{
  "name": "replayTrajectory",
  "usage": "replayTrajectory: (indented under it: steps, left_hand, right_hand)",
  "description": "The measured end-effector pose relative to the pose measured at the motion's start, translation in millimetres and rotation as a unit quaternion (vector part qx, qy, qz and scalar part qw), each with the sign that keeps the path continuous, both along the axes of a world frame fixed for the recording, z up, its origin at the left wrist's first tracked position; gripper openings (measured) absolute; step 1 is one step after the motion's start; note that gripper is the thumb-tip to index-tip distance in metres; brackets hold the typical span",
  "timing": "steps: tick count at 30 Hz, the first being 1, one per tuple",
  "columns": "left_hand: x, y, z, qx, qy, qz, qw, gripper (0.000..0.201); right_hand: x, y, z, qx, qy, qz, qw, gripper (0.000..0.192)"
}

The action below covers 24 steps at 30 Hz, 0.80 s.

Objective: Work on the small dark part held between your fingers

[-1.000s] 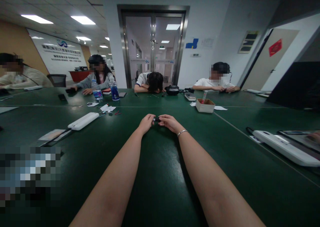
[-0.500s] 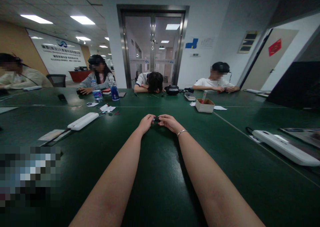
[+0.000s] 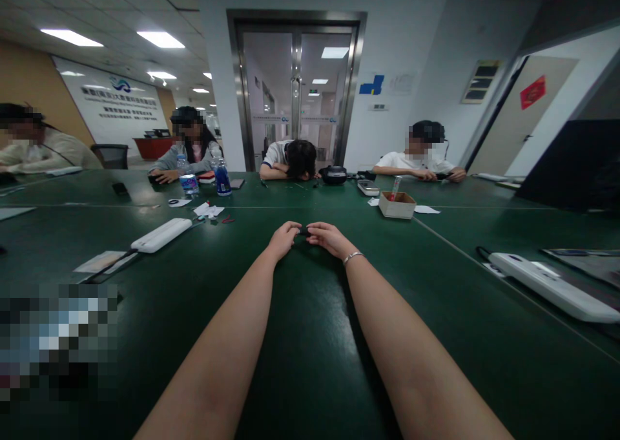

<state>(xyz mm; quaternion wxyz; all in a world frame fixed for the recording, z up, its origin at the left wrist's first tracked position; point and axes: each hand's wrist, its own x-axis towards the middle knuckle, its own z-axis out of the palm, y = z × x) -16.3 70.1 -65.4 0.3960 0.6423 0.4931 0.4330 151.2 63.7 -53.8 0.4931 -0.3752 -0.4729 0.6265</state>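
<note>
Both my arms stretch forward over the dark green table [image 3: 310,311]. Between my fingertips is a small black object [image 3: 304,231], too small and dark to name. My left hand [image 3: 283,241] grips its left end between thumb and fingers. From the other side, my right hand [image 3: 330,238] pinches the right end, with a silver bracelet [image 3: 352,257] round that wrist. The fingers hide much of the object. It is held at or just above the tabletop; I cannot tell which.
A white power bank [image 3: 162,234] with a black cable lies left, another white device [image 3: 552,285] right. Ahead stand a small open box [image 3: 397,205] and two bottles [image 3: 222,180]. Paper scraps [image 3: 208,210] lie near the bottles. Several people sit along the far side, one person [image 3: 293,159] head down.
My arms and hands stay almost in place. The black object appears slightly turned between my fingers, its shiny left end showing less. At far right, a person's hands have shifted slightly.
</note>
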Motion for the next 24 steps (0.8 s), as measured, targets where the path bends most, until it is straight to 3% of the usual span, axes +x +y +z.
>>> replayTrajectory:
  steps: [11,17,21,24]
  left_hand:
    - [-2.5,1.6,-2.4,0.024,0.003,-0.010,1.000,0.029]
    - [-1.3,3.5,-5.4,0.049,0.039,0.000,0.998,0.028]
    - [-1.1,-0.7,-2.3,0.067,0.024,0.017,0.997,0.026]
    - [-2.7,-1.0,-2.1,0.077,0.029,0.032,0.996,0.026]
  right_hand:
    - [0.8,0.8,-1.5,0.007,-0.002,0.005,1.000,0.013]
    - [0.8,-3.1,2.5,0.027,-0.031,0.038,0.998,0.030]
    - [-3.0,-1.1,2.6,0.020,-0.083,0.053,0.995,0.011]
    - [-4.7,-0.5,2.8,0.018,-0.120,0.056,0.991,0.014]
